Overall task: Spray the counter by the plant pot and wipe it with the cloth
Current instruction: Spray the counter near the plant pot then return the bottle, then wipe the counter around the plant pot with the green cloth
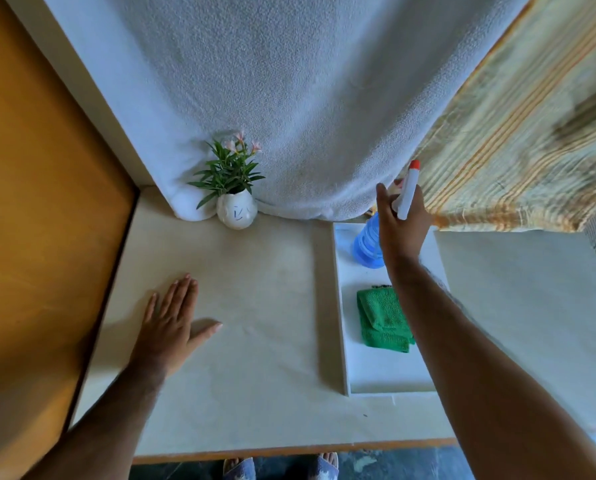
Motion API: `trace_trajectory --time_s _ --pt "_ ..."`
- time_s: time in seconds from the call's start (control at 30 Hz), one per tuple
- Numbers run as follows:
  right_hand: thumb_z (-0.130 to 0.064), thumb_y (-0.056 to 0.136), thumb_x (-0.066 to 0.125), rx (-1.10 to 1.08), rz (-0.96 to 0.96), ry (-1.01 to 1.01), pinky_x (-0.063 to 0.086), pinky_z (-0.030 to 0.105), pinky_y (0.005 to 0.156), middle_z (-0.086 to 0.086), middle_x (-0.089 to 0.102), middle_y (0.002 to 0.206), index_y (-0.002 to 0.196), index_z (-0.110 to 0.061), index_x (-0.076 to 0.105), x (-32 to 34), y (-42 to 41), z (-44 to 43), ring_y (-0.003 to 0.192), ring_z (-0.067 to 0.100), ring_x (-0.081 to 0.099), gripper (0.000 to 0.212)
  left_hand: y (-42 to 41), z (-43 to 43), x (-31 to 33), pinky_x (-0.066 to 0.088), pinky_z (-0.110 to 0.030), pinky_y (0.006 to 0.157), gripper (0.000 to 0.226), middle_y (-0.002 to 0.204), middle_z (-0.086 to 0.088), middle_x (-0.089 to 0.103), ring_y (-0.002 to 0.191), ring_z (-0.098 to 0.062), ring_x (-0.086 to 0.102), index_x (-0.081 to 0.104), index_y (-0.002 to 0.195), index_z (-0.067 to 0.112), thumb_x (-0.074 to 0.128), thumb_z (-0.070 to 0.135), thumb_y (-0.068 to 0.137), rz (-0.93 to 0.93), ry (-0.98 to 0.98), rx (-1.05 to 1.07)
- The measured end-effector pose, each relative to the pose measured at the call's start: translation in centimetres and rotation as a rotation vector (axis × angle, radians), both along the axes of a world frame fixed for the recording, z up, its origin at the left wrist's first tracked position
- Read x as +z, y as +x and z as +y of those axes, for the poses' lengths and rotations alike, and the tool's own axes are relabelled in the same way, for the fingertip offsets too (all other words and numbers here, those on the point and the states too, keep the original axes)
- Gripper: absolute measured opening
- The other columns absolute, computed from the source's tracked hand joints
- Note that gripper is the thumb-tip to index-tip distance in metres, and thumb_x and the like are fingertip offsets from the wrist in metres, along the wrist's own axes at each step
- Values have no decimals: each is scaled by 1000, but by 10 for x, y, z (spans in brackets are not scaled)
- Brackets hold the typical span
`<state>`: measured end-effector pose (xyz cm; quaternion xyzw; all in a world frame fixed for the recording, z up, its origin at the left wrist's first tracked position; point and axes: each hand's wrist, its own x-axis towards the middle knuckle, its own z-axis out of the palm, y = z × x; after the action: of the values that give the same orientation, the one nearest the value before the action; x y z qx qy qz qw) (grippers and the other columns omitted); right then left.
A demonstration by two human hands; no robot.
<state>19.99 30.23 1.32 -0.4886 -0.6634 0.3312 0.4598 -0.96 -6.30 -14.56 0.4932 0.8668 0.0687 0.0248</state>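
Observation:
A small white plant pot with green leaves and pink flowers stands at the back of the cream counter. My right hand is wrapped around the neck of a blue spray bottle, whose white head has a red nozzle. The bottle stands at the far end of a white tray. A folded green cloth lies in the tray, partly under my right forearm. My left hand rests flat on the counter, fingers spread, holding nothing.
A white towel hangs behind the pot as a backdrop. A striped yellow cloth hangs at the right. An orange wooden panel borders the counter's left side. The counter's front edge is near my feet.

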Motion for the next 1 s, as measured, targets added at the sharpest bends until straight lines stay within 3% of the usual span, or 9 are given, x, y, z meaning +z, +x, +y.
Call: trace_trajectory --time_s 0.27,0.47,0.53,0.6,0.67,0.7,0.8,0.9,1.0 --pt "-30 93 71 30 -44 -1 44 15 65 -13 58 68 113 -11 66 -15 5 12 65 -7 57 28 -1 -1 -3 31 -61 115 100 164 -18 37 145 -36 45 37 156 2 45 73 86 30 25 -7" --pt "-38 89 75 112 -71 -83 55 35 70 -5 60 72 107 -12 64 -20 12 17 66 5 57 34 0 0 0 29 -60 117 102 166 -16 35 148 -34 41 35 157 3 42 75 86 6 3 8" --pt "-37 88 77 160 -89 -110 51 30 75 -10 61 82 111 -10 62 -23 22 10 74 -1 57 39 -1 0 1 27 -60 118 103 166 -16 34 149 -34 39 34 157 3 39 77 87 -4 -7 10" --pt "-39 91 77 194 -122 -101 44 22 97 -6 65 119 137 -13 53 -32 42 -4 110 -1 59 57 -1 1 2 26 -59 119 104 166 -16 33 150 -33 37 34 157 3 30 81 89 -13 -11 9" --pt "-47 94 71 188 -257 -85 29 28 119 7 44 157 157 -10 34 -45 71 -23 146 14 38 82 1 1 4 26 -58 119 103 166 -15 34 150 -31 37 35 157 4 24 82 91 -7 -2 11" --pt "-51 95 67 182 -387 -16 25 33 123 11 35 163 159 -7 30 -53 87 -32 151 20 30 87 2 1 4 27 -58 119 102 165 -16 36 149 -32 39 36 157 4 25 82 92 1 4 11" --pt "-63 92 59 337 -756 332 24 40 125 19 35 163 156 2 36 -78 130 -60 153 30 30 94 1 0 2 28 -57 119 100 164 -16 39 148 -33 42 39 155 3 32 80 91 16 17 11" --pt "-74 90 54 656 -977 381 16 39 128 12 17 170 161 -3 24 -92 160 -81 158 24 13 105 1 0 2 32 -58 117 97 162 -16 42 145 -34 46 42 154 3 39 77 91 32 23 11" --pt "-75 89 54 711 -1120 373 18 41 128 12 13 171 163 -5 18 -101 175 -83 159 25 10 108 3 1 5 35 -58 115 97 159 -18 45 142 -35 49 45 152 2 34 79 93 37 18 6"
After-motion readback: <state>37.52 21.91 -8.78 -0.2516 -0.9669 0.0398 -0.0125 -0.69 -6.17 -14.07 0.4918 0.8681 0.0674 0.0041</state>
